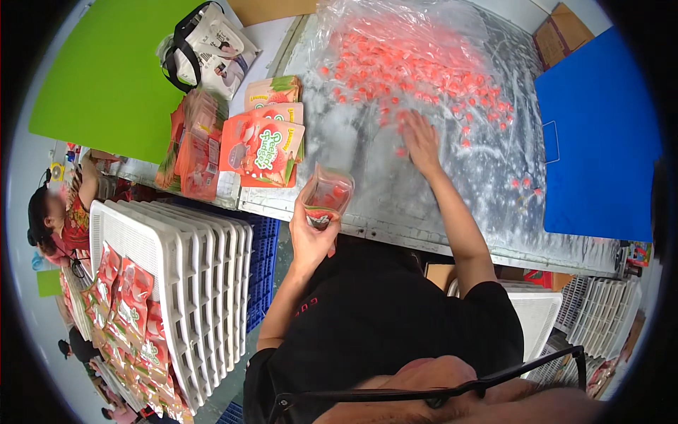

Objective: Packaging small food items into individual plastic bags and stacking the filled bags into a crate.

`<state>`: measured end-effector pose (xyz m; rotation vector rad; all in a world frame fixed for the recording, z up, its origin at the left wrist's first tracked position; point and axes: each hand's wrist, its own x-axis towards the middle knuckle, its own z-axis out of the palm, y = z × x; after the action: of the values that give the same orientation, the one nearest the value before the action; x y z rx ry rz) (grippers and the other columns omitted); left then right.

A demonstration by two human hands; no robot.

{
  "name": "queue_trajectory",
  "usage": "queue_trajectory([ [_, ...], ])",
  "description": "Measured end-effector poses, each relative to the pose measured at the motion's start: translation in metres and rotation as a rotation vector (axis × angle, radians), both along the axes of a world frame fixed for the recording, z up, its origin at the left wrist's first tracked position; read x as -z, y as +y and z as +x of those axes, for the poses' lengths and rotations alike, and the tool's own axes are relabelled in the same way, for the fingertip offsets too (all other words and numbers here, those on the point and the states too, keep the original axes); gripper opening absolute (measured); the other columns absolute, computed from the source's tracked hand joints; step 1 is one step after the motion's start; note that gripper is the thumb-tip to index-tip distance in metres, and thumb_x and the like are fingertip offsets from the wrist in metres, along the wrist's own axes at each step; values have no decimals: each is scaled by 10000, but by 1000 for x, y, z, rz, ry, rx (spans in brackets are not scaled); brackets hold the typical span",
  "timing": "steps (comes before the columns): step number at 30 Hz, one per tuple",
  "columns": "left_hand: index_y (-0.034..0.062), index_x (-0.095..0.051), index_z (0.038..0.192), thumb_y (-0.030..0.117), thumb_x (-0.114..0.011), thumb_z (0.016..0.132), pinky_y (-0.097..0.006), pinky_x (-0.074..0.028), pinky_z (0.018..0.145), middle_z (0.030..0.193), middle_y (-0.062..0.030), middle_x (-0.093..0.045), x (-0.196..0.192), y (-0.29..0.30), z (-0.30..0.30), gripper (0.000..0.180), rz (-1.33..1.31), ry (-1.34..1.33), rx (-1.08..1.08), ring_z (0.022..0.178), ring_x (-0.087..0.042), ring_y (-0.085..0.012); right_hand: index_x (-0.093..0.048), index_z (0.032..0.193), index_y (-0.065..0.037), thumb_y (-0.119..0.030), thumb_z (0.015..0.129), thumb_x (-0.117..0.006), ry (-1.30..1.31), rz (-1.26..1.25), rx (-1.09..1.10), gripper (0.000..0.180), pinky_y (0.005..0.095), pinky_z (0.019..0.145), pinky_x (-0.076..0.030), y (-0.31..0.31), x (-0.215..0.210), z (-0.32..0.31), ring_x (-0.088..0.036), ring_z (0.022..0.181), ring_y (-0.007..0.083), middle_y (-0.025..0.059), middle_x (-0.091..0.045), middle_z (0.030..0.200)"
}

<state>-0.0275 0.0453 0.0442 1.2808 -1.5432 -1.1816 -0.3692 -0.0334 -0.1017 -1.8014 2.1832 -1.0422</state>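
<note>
My left hand point(309, 239) is wrapped round an unsealed pink and green pouch point(332, 185), its mouth spread and facing up near the table's front edge. Red pieces show inside it. Over the metal table point(374, 191), my right hand point(422, 143) reaches forward with fingers stretched out, at the near edge of a spread of small round red candies point(438, 78). A few candies lie by its fingertips, slightly blurred. Left of the held pouch lies a stack of flat printed pouches point(265, 148), beside a bundle of more pouches point(200, 152).
Clear plastic sheeting point(402, 14) lies at the far side of the candies. A blue panel point(600, 141) stands at right, a green one point(106, 78) at left near a white tote bag point(224, 60). Stacked white trays point(205, 283) hold filled pouches point(131, 304). Other people sit further left.
</note>
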Motion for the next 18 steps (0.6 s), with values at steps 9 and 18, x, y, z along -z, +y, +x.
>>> queue_trajectory([
  [9, -34, -492, 1378, -15, -768, 765, -333, -486, 963, 1160, -118, -661, -13, 0, 2, 673, 44, 102, -29, 1057, -619, -164, -555, 1428, -93, -216, 964, -630, -545, -103, 2, 486, 387, 1134, -363, 52, -6, 5, -496, 1334, 335, 170, -540, 1443],
  [18, -23, -488, 1386, -26, -757, 779, -343, -479, 985, 1196, -115, -645, 0, -3, 16, 664, 25, 53, -34, 1095, -614, -177, -585, 1393, -142, -195, 867, -699, 145, -5, -101, 541, 543, 1194, -254, 51, -20, 21, -402, 1407, 356, 106, -495, 1500],
])
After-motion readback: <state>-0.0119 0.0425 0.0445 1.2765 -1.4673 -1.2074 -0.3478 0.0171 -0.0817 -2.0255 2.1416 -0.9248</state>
